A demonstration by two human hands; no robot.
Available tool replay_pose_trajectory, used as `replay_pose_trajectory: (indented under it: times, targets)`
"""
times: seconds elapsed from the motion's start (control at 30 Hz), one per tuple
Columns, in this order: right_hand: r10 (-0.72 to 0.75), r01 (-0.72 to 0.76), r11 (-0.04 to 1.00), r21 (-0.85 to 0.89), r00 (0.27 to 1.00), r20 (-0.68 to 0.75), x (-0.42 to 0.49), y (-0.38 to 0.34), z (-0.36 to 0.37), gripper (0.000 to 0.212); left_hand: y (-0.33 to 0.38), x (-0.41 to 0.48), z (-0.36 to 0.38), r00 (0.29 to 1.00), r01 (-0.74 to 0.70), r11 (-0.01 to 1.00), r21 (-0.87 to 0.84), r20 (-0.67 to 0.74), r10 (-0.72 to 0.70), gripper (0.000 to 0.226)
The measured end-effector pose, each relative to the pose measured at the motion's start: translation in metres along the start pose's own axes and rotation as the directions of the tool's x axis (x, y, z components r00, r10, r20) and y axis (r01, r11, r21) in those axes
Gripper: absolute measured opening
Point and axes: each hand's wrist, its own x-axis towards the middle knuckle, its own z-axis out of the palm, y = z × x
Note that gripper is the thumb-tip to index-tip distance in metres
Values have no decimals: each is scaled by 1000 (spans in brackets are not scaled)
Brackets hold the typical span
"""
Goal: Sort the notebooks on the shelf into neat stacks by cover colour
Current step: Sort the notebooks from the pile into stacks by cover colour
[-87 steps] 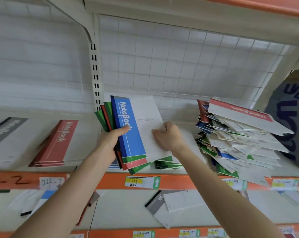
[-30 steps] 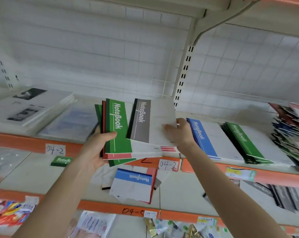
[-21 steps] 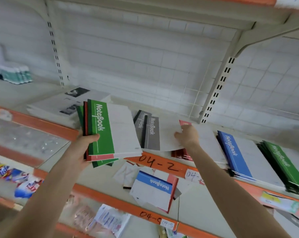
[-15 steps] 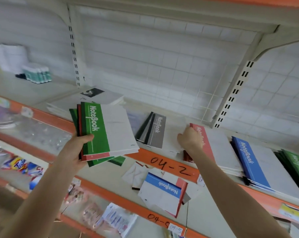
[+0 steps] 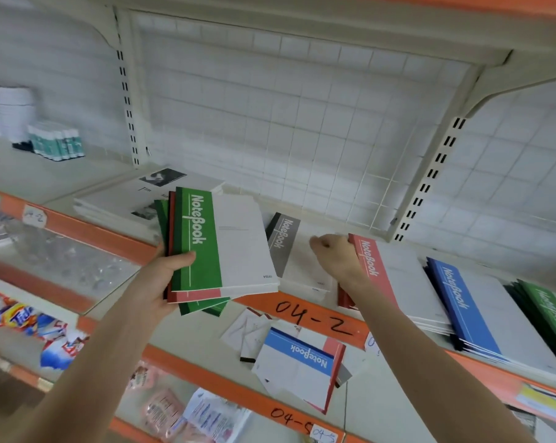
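My left hand [image 5: 160, 282] grips a fanned bundle of notebooks [image 5: 203, 247] in front of the shelf, with a green cover on top and red and green ones beneath. A grey notebook stack [image 5: 283, 244] lies on the shelf just right of the bundle. My right hand [image 5: 334, 259] hovers over its white part with fingers loosely curled, holding nothing. Further right lie a red stack [image 5: 371, 265], a blue stack [image 5: 458, 308] and a green stack [image 5: 553, 311].
The shelf's orange front edge [image 5: 315, 316] is marked 04-2. White booklets with photos [image 5: 126, 196] lie left of the grey stack. On the shelf below sit a blue notebook [image 5: 305, 351] over loose ones, and snack packets [image 5: 30, 324] at the left. A wire grid backs the shelf.
My right hand carried a grey notebook from the bundle to the grey stack, let it go and drew back slightly. The view swung left; my left hand keeps the bundle.
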Motion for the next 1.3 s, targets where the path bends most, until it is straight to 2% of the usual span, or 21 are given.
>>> replay_pose_trajectory:
  times: [0.07,0.1,0.17,0.33,0.4,0.47,0.67,0.8,0.9,1.0,1.1,1.2,1.3]
  targets:
    - [85,-118,964,238,986,145,-10,-12,-2,38,-5,3,14,998,4,1000,18,59,-5,48]
    - [113,-176,938,298,970,217,-16,-16,-3,36,-8,4,21,996,12,999,37,83,-15,47]
    - [111,-193,934,299,956,270,-25,-19,-5,31,-15,6,36,993,19,996,88,118,-30,45]
    - [27,-29,999,37,998,61,-34,-6,-9,25,-34,6,73,987,-36,991,127,160,15,46]
    - [30,-30,999,-41,1000,-9,-37,2,-12,24,-41,5,87,984,-55,991,120,172,34,45]
    - [53,-58,997,-44,995,-89,-41,10,-19,30,-47,2,101,982,-70,990,124,184,46,45]
    - [93,-79,995,66,963,-252,-53,26,-41,48,-57,-6,127,977,-99,988,120,202,73,44]
    - [186,-152,974,170,961,-204,-53,41,-53,30,-62,-12,137,975,-57,993,99,218,34,33]
    - [241,-179,948,261,943,-228,-54,59,-67,18,-67,-17,146,973,-10,996,86,230,-10,26]
    - [294,-212,937,277,906,-303,-62,83,-91,27,-75,-25,162,964,40,990,138,256,-74,26]
    - [362,-229,906,357,856,-369,-76,114,-122,12,-87,-32,184,957,60,983,173,270,-106,32]
    - [456,-235,845,481,786,-418,-94,148,-157,33,-100,-38,213,946,35,978,205,310,-99,43]
    - [486,-245,842,481,732,-478,-114,183,-197,30,-117,-52,243,923,51,974,222,361,-130,36]
